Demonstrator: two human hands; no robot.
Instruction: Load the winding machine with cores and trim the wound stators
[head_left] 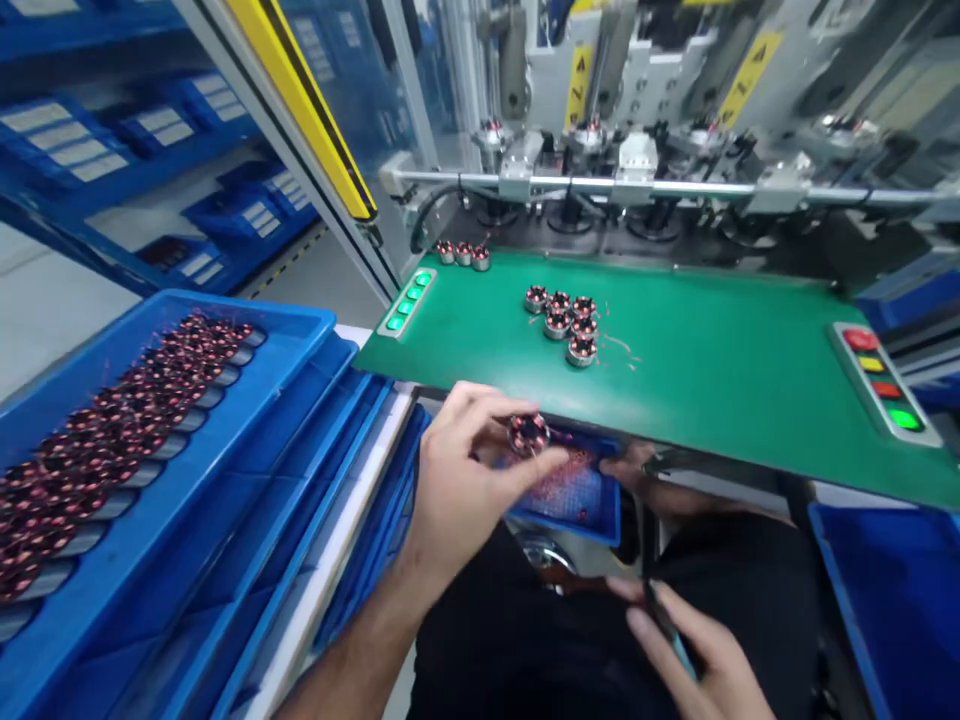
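My left hand (469,460) holds a small motor stator (529,433) with copper windings between thumb and fingers, just off the front edge of the green work surface (712,370). My right hand (694,640) rests low over my lap, its fingers closed around a slim dark tool (649,545) with a teal part; its exact kind is unclear. On the green surface ahead of my left hand stands a group of several stators (559,322), with thin wire scraps (619,347) beside them. Farther back on the left are three more stators (464,254) in a row.
At the left, a blue tray (300,325) full of stators tops a stack of trays. Below the work surface is a blue bin (574,525) with copper-coloured scraps. A winding machine (645,180) spans the back. Button panels (885,385) flank the surface; another blue tray (885,600) is at right.
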